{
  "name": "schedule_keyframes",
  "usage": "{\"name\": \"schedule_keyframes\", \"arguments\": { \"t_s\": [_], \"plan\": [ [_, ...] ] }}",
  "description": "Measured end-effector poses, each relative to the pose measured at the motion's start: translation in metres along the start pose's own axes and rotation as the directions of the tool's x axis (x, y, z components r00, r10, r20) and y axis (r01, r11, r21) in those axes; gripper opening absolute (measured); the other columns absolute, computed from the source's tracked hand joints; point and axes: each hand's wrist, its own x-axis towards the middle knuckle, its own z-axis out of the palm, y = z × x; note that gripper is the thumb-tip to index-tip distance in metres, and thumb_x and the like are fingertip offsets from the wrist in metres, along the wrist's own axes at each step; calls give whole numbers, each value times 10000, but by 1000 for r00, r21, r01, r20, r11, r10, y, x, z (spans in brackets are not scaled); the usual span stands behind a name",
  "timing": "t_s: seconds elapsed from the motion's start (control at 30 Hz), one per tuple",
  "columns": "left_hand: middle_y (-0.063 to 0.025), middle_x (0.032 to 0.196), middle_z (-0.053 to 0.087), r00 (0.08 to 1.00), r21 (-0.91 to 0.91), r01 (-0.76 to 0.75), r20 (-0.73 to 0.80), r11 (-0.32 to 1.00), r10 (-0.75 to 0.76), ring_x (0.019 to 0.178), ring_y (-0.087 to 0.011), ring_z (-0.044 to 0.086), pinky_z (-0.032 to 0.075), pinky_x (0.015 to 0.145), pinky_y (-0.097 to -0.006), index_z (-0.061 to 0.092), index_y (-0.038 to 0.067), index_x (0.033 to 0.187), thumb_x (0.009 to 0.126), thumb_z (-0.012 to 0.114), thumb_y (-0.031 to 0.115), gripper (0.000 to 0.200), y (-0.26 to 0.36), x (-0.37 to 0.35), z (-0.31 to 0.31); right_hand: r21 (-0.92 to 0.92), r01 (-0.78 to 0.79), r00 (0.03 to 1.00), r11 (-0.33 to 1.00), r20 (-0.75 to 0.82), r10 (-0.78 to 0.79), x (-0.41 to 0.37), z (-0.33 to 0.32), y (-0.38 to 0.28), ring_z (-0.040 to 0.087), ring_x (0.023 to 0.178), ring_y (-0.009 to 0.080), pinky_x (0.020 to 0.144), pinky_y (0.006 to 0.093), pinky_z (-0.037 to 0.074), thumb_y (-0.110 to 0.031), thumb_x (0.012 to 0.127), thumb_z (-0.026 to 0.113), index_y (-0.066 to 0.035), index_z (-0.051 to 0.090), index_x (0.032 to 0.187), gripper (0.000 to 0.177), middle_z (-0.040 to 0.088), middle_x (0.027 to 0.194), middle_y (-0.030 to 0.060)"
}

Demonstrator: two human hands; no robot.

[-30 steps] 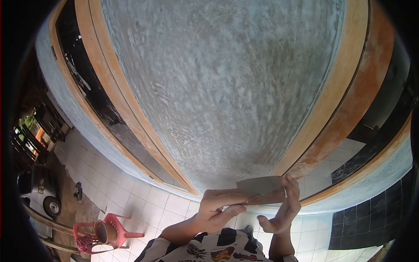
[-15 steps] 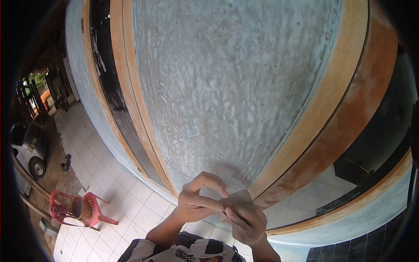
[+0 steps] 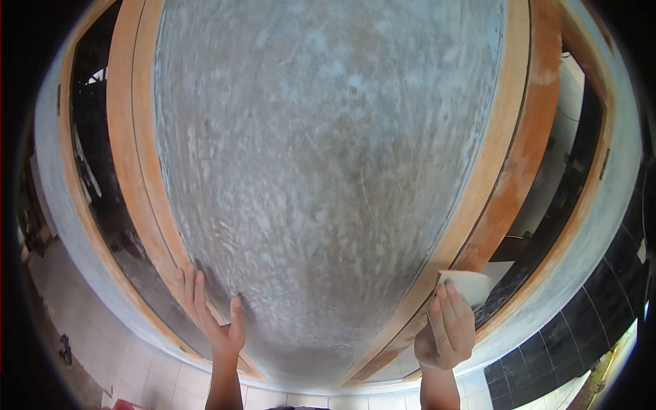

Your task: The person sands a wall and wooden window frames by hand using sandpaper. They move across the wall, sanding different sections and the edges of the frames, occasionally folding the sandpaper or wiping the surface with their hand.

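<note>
The person's left hand (image 3: 217,321) is raised at the lower left of the blue-grey wall (image 3: 328,171), its fingers spread wide and holding nothing; the fingertips look to be against the left wooden frame (image 3: 133,137), with the thumb over the wall. Over on the other side, the right hand (image 3: 447,331) has its fingers close together and slightly bent, keeping hold of a pale, curved piece of sandpaper (image 3: 471,285). That sheet sticks out past the fingertips, in front of the right wooden frame (image 3: 478,184); whether it touches the wood I can't tell. Black tiles (image 3: 574,335) lie at the lower right, white floor tiles (image 3: 147,372) at the lower left.
</note>
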Motion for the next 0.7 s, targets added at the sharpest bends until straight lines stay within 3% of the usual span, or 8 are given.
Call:
{"name": "schedule_keyframes", "arguments": {
  "t_s": [0.1,0.13,0.3,0.33,0.47,0.57,0.63,0.7],
  "plan": [
    [-294,1587,288,995,-67,12,96,998,-5,1492,-497,201,148,1191,-605,276,-60,1540,985,577,397,779,-17,6,2,-115,40,999,993,28,-37,47,15,-16,723,1066,317,879,376,556,19,898,656,-9,723,1094,209,755,1082,145],
    [-314,1619,188,983,-67,19,183,998,-7,1509,-518,102,91,1188,-633,202,-74,1559,989,518,454,839,-27,0,4,-158,46,999,986,26,-42,60,20,-16,723,1066,317,879,376,556,19,898,656,-9,723,1094,209,755,1082,145],
    [-332,1632,77,951,-53,-25,305,998,40,1508,-541,14,34,1168,-673,123,-63,1576,994,475,504,885,-42,-11,9,-334,123,981,934,-104,-166,150,35,12,685,1155,332,914,391,547,162,628,535,14,709,1216,631,727,1173,169],
    [-344,1637,6,931,10,-57,361,998,49,1507,-546,-24,10,1169,-671,54,-59,1587,1006,441,528,912,-45,-12,8,-396,133,975,909,-110,-191,170,35,19,671,1185,317,937,375,537,184,638,529,-3,711,1220,638,721,1201,153],
    [-358,1630,-2,892,-17,11,452,1000,-2,1502,-553,-46,-5,1166,-671,47,-49,1591,1003,433,531,912,-48,-15,1,-487,207,955,849,-87,-283,222,31,37,650,1222,273,954,361,543,184,691,575,-19,715,1215,579,707,1251,108],
    [-359,1629,-17,873,4,-31,487,1000,25,1497,-562,-58,-8,1154,-691,40,-44,1593,1004,421,533,908,-54,-17,5,-533,204,978,821,72,-196,230,28,27,613,1268,249,996,374,540,162,754,597,-52,680,1283,577,661,1333,95],
    [-409,1594,111,898,12,-187,408,982,166,1456,-592,146,126,1102,-750,222,-103,1543,951,529,556,938,-52,-15,6,-570,130,986,811,163,-44,221,28,11,554,1329,243,1051,388,518,159,789,592,-99,604,1388,653,586,1427,99],
    [-420,1587,109,882,25,-203,440,979,172,1443,-628,117,97,1099,-763,212,-97,1549,924,507,616,993,-58,-21,11,-609,154,978,778,205,-33,218,31,9,509,1368,248,1091,400,495,184,773,578,-121,513,1468,762,521,1490,104]
  ]
}}
